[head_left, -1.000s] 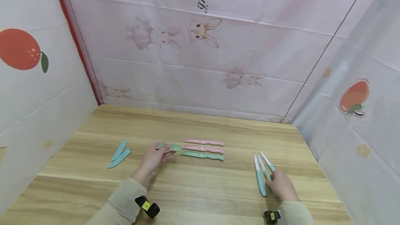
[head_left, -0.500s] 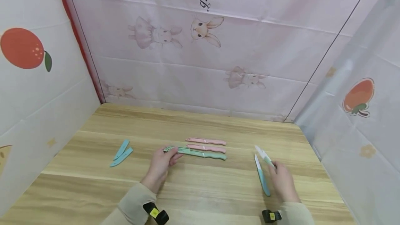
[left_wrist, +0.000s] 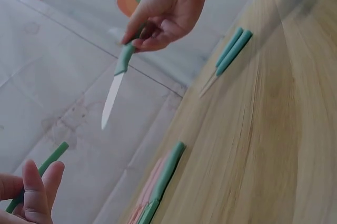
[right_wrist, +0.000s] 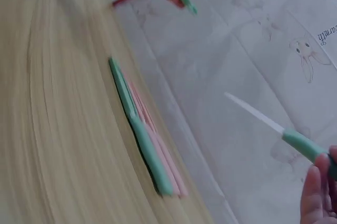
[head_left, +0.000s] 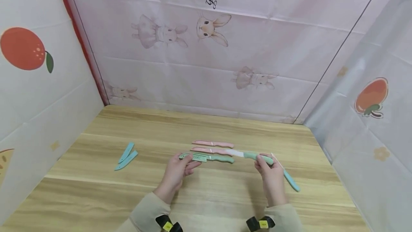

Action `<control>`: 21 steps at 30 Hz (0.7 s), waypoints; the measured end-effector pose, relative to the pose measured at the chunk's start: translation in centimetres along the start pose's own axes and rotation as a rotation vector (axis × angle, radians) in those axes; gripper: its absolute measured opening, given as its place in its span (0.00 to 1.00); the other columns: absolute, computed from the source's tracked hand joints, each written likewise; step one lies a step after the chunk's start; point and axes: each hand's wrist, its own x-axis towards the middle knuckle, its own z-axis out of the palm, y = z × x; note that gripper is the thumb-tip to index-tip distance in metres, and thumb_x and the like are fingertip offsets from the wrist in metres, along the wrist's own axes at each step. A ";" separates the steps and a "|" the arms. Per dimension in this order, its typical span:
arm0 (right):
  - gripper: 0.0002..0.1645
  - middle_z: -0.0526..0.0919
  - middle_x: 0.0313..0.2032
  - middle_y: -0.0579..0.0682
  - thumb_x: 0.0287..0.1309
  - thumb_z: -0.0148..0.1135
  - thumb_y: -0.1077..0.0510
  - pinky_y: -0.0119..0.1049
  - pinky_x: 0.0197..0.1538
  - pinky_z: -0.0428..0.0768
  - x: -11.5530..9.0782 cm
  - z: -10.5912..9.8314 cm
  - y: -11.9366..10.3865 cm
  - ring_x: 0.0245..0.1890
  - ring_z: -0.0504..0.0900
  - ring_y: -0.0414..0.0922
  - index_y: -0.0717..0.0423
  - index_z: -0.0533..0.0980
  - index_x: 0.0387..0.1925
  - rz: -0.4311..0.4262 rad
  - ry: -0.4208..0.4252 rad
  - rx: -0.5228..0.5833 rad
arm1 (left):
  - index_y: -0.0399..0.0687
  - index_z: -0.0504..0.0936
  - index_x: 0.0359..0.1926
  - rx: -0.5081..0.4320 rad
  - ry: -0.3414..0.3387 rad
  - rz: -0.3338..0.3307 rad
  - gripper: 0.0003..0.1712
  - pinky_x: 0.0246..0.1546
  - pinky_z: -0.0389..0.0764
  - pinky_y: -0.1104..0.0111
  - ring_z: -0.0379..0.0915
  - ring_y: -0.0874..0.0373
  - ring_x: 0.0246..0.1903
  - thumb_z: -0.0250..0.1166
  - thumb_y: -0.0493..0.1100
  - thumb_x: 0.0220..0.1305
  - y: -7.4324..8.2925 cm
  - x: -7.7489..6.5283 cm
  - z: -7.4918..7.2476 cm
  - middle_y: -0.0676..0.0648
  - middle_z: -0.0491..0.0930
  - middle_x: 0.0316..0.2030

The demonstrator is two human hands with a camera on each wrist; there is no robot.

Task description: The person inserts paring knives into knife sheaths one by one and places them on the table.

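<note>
The right hand [head_left: 271, 176], thumb and fingers closed together, pinches a slim white-bladed knife by its mint-green handle [head_left: 251, 155], tip towards the left hand [head_left: 173, 174], which pinches a flat mint-green sheath [head_left: 200, 158], apart from the blade. Below, a sheathed green knife [head_left: 222, 159] and two sheathed pink knives [head_left: 222, 144] lie towards the wood-grain worktop's [head_left: 212, 196] far edge; two blue sheaths [head_left: 128, 160] lie nearer its left edge.

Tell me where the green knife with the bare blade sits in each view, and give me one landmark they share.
Head: right of centre, below the middle; the bare green knife is in the right hand, blade pointing left.
Left wrist: left of centre, above the middle, blade pointing down.
Right wrist: toward the right edge, blade pointing up and left.
Shared landmark: the sheathed green knife beside the pink knives.
</note>
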 end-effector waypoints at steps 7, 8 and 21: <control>0.08 0.80 0.27 0.47 0.68 0.49 0.57 0.24 0.34 0.80 -1.1 2.2 0.8 0.26 0.81 0.37 0.59 0.67 0.35 -0.056 -0.022 0.247 | 0.27 0.68 0.55 -0.006 -0.045 0.012 0.20 0.23 0.79 0.78 0.82 0.58 0.35 0.51 0.39 0.70 -0.3 -0.4 0.7 0.36 0.81 0.41; 0.08 0.80 0.26 0.47 0.68 0.49 0.58 0.24 0.33 0.80 -1.2 2.4 0.8 0.26 0.81 0.37 0.59 0.67 0.35 -0.054 -0.023 0.261 | 0.27 0.68 0.55 -0.012 -0.048 0.012 0.20 0.23 0.78 0.78 0.82 0.58 0.35 0.51 0.39 0.70 -0.3 -0.4 0.8 0.36 0.81 0.40; 0.10 0.78 0.26 0.46 0.70 0.45 0.57 0.25 0.35 0.80 -1.3 3.6 1.7 0.27 0.80 0.36 0.61 0.64 0.42 0.011 -0.019 0.142 | 0.24 0.67 0.54 -0.047 -0.111 0.025 0.20 0.25 0.78 0.79 0.82 0.58 0.37 0.50 0.39 0.71 -0.2 -0.9 1.4 0.35 0.81 0.41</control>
